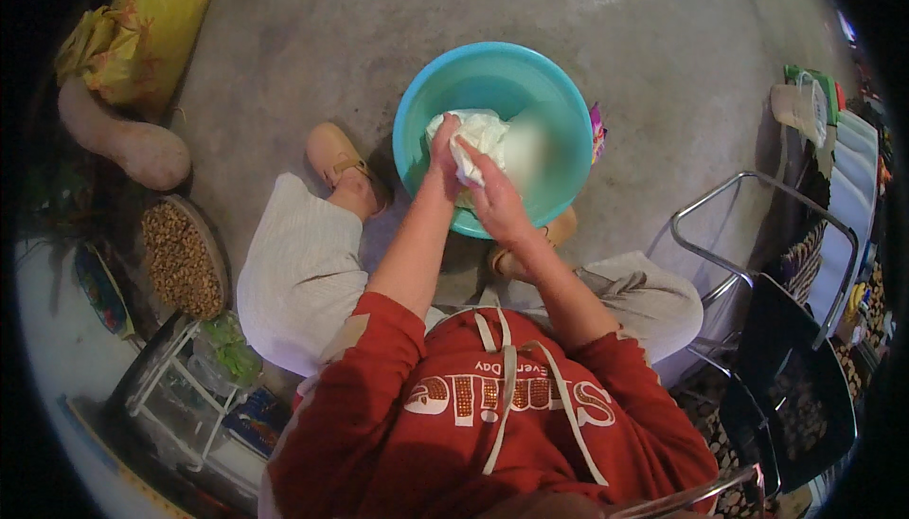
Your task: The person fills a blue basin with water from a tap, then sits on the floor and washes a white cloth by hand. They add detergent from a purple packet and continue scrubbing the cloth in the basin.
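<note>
A round turquoise plastic basin (pixel 454 68) stands on the floor between my feet. My left hand (pixel 445 153) and my right hand (pixel 496 196) are together over its near left part. Bunched between them is a white cloth (pixel 479 130), which looks wet. The left hand grips the cloth's left side, and the right fingers press on a fold of it from the near side. More whitish material appears to the right inside the basin, but a blurred patch hides what it is. Whatever lies under the cloth is mostly hidden.
A purple packet (pixel 598 134) lies against the basin's right side. Leftward are a yellow sack (pixel 153 36), a long pale squash (pixel 135 146), a round tray of small brown pieces (pixel 181 260) and a white rack (pixel 170 405). A metal-framed black chair (pixel 788 384) stands at right.
</note>
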Demonstrator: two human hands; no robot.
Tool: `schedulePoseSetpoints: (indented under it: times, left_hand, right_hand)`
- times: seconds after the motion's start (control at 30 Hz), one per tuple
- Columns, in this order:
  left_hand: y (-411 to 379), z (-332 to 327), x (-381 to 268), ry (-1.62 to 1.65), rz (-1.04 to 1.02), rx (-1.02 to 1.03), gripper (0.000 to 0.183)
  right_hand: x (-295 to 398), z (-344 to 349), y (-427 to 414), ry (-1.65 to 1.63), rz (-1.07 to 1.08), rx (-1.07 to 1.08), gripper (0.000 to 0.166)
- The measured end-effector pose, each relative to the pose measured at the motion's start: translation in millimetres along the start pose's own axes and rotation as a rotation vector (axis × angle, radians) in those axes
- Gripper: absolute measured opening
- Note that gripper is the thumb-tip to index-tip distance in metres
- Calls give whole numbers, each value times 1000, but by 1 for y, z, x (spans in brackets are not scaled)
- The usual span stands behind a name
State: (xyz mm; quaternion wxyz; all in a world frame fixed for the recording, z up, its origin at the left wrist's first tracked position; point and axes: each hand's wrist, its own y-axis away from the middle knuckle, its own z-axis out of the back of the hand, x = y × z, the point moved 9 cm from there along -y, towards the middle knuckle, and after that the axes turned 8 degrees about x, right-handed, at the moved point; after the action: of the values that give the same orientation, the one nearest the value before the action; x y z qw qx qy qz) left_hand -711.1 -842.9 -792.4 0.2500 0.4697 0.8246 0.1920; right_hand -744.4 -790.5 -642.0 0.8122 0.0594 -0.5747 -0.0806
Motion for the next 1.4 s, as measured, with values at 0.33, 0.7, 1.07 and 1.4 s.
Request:
schedulePoseSetpoints:
  times: [0.33,0.7,1.07,1.4]
  left_hand:
    - [33,-61,46,-102,41,-141,40]
    - [38,-82,39,-102,-21,-75,50]
    - [24,-60,0,31,129,102,55]
    - [17,-64,17,-252,157,216,56]
  right_hand:
    - [-85,31,-30,-265,-281,-194,50]
    - [-61,50,-34,-105,-216,-283,50]
    - [6,4,27,-323,-155,-220,46]
    - [-85,87,7,-1246,-242,-442,39]
